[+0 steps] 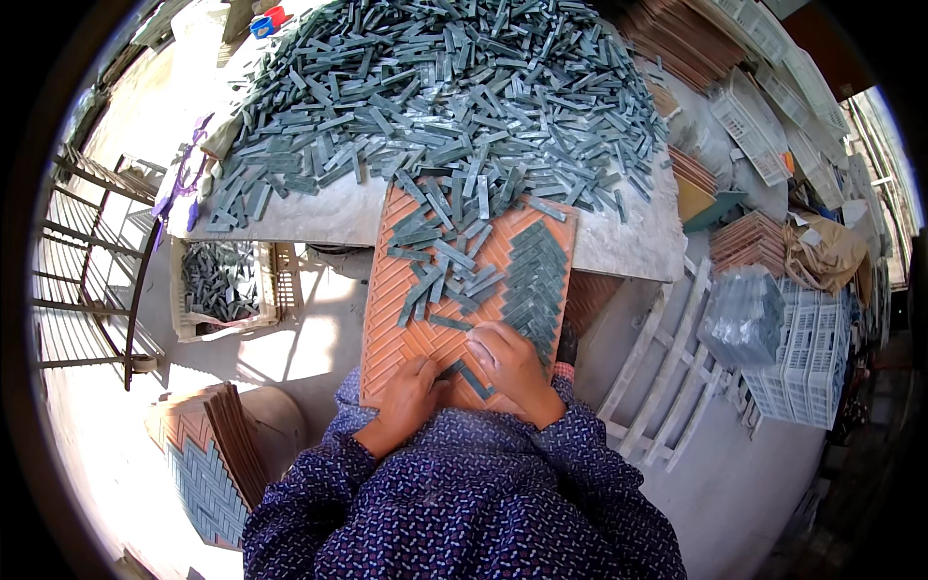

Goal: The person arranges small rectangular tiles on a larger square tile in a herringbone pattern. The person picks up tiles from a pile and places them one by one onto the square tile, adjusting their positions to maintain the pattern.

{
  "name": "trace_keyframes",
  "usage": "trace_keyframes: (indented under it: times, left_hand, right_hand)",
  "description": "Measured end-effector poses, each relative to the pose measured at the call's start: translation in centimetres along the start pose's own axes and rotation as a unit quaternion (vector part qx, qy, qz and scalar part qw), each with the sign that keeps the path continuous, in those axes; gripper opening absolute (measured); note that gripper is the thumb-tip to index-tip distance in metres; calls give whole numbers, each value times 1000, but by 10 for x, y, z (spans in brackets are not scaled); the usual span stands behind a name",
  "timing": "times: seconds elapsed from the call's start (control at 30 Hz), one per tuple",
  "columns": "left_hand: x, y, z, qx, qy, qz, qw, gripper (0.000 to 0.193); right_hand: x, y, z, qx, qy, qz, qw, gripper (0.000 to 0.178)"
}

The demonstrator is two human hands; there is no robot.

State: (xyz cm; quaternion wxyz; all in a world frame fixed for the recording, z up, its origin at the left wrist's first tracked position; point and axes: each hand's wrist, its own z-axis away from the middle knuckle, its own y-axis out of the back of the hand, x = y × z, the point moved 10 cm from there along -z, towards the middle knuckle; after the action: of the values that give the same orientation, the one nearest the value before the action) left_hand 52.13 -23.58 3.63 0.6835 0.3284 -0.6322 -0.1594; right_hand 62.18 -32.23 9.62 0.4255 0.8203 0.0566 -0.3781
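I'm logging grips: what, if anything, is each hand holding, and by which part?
The right hand seems to hold a strip by its right end; whether the left hand holds anything cannot be told.

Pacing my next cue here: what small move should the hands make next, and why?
Probably set the loose dark strip beside the right hand into a bare groove left of the laid herringbone block. That strip lies right by the fingertips, and the orange tray shows bare grooves there, with the left hand low over its left side.
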Motion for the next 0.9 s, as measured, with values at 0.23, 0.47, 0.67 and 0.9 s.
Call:
trace_keyframes:
  times: [0.23, 0.47, 0.67, 0.9]
  left_hand:
    - [-20, 31, -5, 67, 46, 58, 995, 14]
    - [-40, 54, 3, 118, 97, 90, 984, 10]
    - [-43, 48, 0, 100, 96, 90, 986, 9]
    - [-43, 50, 2, 107, 105, 100, 984, 8]
  right_hand:
    - [0, -39, -23, -52, 25, 109, 992, 23]
    - [35, -32, 1, -98, -168, -80, 978, 31]
    - [36, -30, 19, -166, -196, -76, 963, 32]
    - [15, -33, 26, -156, -115, 12, 981, 33]
